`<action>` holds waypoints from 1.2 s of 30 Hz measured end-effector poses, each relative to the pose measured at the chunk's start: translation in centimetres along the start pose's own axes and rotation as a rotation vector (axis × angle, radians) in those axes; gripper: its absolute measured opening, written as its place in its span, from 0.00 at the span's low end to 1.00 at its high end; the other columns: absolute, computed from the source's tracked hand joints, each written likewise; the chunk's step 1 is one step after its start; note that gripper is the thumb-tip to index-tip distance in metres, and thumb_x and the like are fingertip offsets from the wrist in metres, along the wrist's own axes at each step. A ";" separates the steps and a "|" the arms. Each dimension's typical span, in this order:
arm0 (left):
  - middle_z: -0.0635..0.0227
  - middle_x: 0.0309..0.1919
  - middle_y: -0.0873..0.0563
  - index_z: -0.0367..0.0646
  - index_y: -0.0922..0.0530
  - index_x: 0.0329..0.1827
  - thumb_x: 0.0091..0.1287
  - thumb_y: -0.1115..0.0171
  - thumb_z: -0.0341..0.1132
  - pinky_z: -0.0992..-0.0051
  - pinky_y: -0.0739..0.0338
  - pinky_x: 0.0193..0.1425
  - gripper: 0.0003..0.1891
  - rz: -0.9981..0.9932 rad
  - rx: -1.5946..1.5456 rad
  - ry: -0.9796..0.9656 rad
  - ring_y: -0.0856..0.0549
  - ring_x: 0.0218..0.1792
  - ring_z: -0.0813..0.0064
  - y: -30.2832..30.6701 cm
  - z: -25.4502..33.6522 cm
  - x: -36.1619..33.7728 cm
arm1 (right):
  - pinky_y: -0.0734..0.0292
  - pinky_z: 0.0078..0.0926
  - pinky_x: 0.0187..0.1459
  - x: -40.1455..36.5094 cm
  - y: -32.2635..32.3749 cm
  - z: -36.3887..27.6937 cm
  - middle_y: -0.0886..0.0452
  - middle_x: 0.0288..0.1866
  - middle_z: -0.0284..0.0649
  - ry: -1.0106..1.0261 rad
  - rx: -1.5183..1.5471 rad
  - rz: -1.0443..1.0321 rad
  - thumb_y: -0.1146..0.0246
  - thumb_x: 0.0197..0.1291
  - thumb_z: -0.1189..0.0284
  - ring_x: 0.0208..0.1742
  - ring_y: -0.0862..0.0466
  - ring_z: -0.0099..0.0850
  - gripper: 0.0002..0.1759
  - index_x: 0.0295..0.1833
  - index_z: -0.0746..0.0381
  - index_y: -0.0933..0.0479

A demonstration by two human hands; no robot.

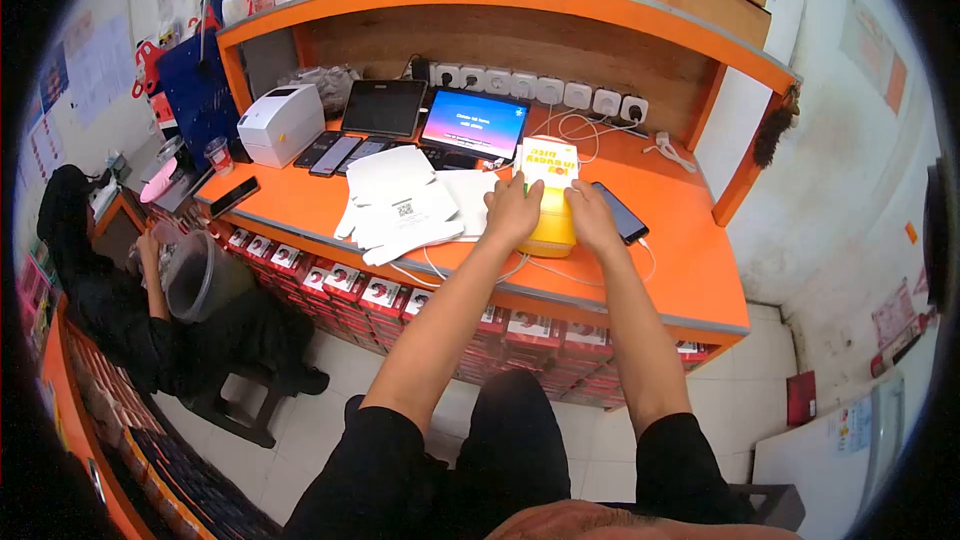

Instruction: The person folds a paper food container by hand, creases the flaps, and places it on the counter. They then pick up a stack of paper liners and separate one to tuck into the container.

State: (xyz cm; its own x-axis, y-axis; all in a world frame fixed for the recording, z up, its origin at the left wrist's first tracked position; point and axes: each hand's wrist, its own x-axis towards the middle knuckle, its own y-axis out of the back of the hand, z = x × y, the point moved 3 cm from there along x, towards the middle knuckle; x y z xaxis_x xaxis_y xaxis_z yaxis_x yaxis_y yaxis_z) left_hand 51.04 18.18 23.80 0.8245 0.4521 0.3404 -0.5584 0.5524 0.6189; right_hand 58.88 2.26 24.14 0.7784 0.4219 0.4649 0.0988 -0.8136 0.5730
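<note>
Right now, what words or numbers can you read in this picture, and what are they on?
Nothing reads clearly.
On the yellow box, its flap: red print, too blurred.
On the tablet screen: white words, too small.
On the white flat carton: a square code, no words.
On the wall posters: blurred.

Arms out fwd, L hand point(513, 212) & R hand point(590, 218) close together, fingers curled

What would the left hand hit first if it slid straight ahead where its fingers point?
Probably the lit tablet. The left hand lies on the yellow box, fingers toward the back of the desk, and the tablet's lower corner stands just beyond them. Depth is hard to judge.
</note>
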 end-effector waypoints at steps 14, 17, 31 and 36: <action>0.36 0.57 0.17 0.31 0.22 0.66 0.80 0.56 0.58 0.46 0.30 0.69 0.35 -0.109 0.242 0.190 0.20 0.62 0.39 -1.8 -1.3 1.3 | 0.34 0.55 0.72 2.0 -2.1 0.2 0.22 0.66 0.67 -0.306 -0.220 -0.312 0.53 0.74 0.41 0.69 0.25 0.62 0.43 0.68 0.72 0.25; 0.33 0.61 0.20 0.30 0.22 0.66 0.80 0.54 0.57 0.46 0.30 0.70 0.34 -0.156 0.219 0.247 0.21 0.63 0.39 -1.0 -0.4 1.0 | 0.36 0.55 0.74 1.9 -2.2 0.4 0.25 0.69 0.67 -0.328 -0.203 -0.326 0.54 0.74 0.40 0.72 0.28 0.63 0.43 0.71 0.70 0.27; 0.51 0.64 0.16 0.45 0.17 0.58 0.77 0.61 0.47 0.50 0.26 0.70 0.25 -0.342 0.305 -0.057 0.18 0.62 0.44 -1.4 0.5 2.9 | 0.34 0.56 0.70 1.4 -3.6 3.7 0.20 0.67 0.54 -0.207 0.013 -0.164 0.48 0.72 0.49 0.70 0.27 0.60 0.30 0.65 0.61 0.20; 0.54 0.64 0.15 0.47 0.16 0.62 0.77 0.59 0.50 0.52 0.25 0.70 0.27 -0.405 0.335 -0.043 0.16 0.62 0.47 -1.3 1.0 3.1 | 0.30 0.54 0.65 1.2 -3.4 3.4 0.15 0.63 0.45 -0.237 0.058 -0.163 0.48 0.72 0.54 0.63 0.20 0.56 0.28 0.60 0.64 0.17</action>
State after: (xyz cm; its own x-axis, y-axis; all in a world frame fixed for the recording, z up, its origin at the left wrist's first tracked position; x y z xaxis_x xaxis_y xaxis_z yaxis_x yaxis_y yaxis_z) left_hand 54.41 18.20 24.76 0.9752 0.2154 0.0515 -0.1400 0.4193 0.8970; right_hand 61.59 4.20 20.42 0.8718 0.4493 0.1953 0.2642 -0.7669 0.5848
